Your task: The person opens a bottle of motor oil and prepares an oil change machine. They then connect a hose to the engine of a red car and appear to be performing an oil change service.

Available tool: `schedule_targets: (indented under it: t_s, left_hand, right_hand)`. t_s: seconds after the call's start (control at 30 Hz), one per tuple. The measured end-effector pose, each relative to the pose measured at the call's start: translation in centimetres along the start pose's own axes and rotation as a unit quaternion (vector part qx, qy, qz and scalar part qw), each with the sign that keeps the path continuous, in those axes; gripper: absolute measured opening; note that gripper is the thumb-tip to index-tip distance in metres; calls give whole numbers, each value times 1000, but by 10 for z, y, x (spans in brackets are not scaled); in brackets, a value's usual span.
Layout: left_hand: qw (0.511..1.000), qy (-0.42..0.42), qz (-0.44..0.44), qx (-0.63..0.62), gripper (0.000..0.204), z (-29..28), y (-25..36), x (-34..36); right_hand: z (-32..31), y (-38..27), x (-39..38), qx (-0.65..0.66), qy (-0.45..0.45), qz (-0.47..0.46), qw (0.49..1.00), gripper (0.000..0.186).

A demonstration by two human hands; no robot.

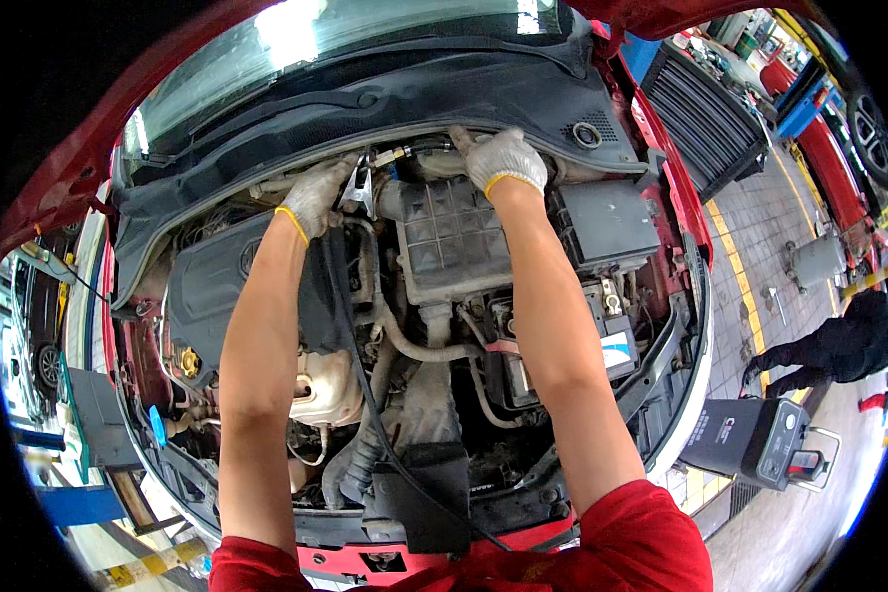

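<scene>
Both my hands wear white knit gloves with yellow cuffs and reach to the back of a car's engine bay. My left hand (316, 200) is closed round a silver hand tool (359, 189); its exact kind is unclear. A black hose (360, 370) runs from beside this hand down toward my body. Between my hands sits a small brass-coloured fitting (393, 156) with a dark thin line beside it. My right hand (505, 161) is closed at the cowl edge, behind the ribbed black airbox (449, 237). What its fingers grip is hidden.
Around my forearms lie a black engine cover (222, 271), a white reservoir (328, 387), a battery (617, 350) and several hoses. The raised red hood (54, 187) arches overhead. On the right stand a dark wheeled machine (745, 442) and a person in dark clothes (839, 340).
</scene>
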State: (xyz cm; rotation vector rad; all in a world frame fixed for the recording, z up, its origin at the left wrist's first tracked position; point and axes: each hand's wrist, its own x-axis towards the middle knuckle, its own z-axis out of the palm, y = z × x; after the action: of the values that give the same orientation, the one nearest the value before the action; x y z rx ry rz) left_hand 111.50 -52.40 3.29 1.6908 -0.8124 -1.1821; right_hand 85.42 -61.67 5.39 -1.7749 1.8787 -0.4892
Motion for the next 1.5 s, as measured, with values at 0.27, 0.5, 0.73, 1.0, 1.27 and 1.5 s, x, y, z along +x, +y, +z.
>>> schedule_targets:
  t_s: [0.27,0.5,0.73,1.0,1.27,1.5]
  left_hand:
    - [999,-12,-18,38,36,-7,-8,28]
    - [999,-43,0,1,37,-5,-7,30]
    - [999,-20,-38,9,31,0,-14,40]
    - [995,-68,-47,-57,26,-26,-15,44]
    - [997,-52,-52,-34,31,-15,-2,38]
    - [994,-67,-60,-60,29,-20,1,36]
  right_hand:
    - [30,10,13,-4,14,0,1000,99]
    - [40,14,20,-13,42,-3,999,94]
    - [43,18,18,-8,89,-29,996,90]
    - [46,0,-40,56,56,-63,995,72]
    - [69,-31,-34,-48,55,-388,919,59]
    - [63,-38,4,-133,-50,-473,870,61]
